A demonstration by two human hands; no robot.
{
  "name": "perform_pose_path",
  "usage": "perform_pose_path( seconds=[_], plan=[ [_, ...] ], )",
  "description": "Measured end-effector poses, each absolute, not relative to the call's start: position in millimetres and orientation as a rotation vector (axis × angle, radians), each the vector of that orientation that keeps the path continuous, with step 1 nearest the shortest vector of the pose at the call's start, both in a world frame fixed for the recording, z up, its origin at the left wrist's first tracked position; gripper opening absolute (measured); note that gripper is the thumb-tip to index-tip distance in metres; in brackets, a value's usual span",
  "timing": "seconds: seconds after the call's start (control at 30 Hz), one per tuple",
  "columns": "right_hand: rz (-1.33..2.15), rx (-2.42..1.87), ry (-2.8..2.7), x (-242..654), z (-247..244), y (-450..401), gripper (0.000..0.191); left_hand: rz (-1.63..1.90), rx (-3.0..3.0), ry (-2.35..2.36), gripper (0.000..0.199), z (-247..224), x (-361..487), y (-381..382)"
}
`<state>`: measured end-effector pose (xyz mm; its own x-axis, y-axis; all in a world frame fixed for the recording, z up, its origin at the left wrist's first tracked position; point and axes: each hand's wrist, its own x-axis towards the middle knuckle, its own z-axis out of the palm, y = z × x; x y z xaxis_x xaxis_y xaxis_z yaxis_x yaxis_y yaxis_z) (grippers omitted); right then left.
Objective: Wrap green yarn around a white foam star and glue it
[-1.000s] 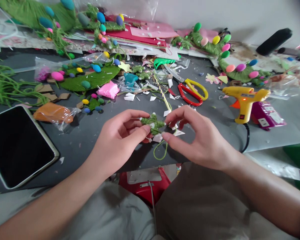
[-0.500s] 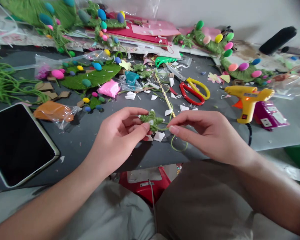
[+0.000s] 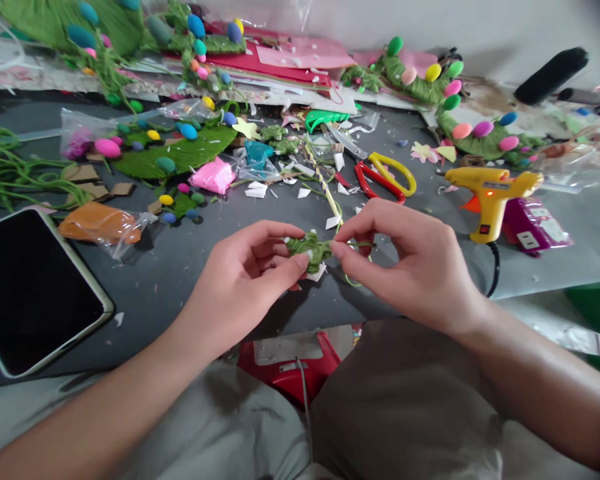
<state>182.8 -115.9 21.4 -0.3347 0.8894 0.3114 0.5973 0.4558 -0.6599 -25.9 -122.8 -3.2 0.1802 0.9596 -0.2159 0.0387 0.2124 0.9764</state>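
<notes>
My left hand [image 3: 253,283] pinches a small green yarn-wrapped piece [image 3: 310,251] with white tips between thumb and fingers, just above the table. At its right side my right hand [image 3: 410,260] is closed, thumb and index fingertip pinching the green yarn [image 3: 351,280] close to the piece. A loop of that yarn hangs below the right fingers. White paper scraps lie beneath and behind the piece, partly covered by the hands.
A yellow glue gun [image 3: 493,193] with a lit red light stands at right. Scissors [image 3: 385,177] with red and yellow handles lie beyond my hands. At left are a tablet-like device [image 3: 35,287], an orange packet [image 3: 100,223] and tangled green yarn [image 3: 20,167].
My right hand has moved in closer to the yarn-wrapped piece, its fingers now at the piece's edge. My left hand keeps its hold, and the view has shifted slightly.
</notes>
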Motion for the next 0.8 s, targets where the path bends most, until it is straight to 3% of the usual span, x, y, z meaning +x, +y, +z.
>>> perform_pose_path(
  seconds=[0.3, 0.4, 0.8],
  plan=[
    [0.959, -1.288, -1.941, 184.7, 23.4, -115.1, 0.013, 0.898, 1.150, 1.185, 0.029, -4.5, -27.0, -122.5],
    [0.909, -1.268, -2.035, 183.8, 24.9, -115.0, 0.005, 0.892, 1.145, 1.182, 0.030, -4.9, -27.2, -122.5],
    [0.611, -1.291, -2.117, 181.3, 23.0, -114.2, 0.008, 0.900, 1.161, 1.182, 0.032, -3.8, -26.2, -124.4]
  ],
)
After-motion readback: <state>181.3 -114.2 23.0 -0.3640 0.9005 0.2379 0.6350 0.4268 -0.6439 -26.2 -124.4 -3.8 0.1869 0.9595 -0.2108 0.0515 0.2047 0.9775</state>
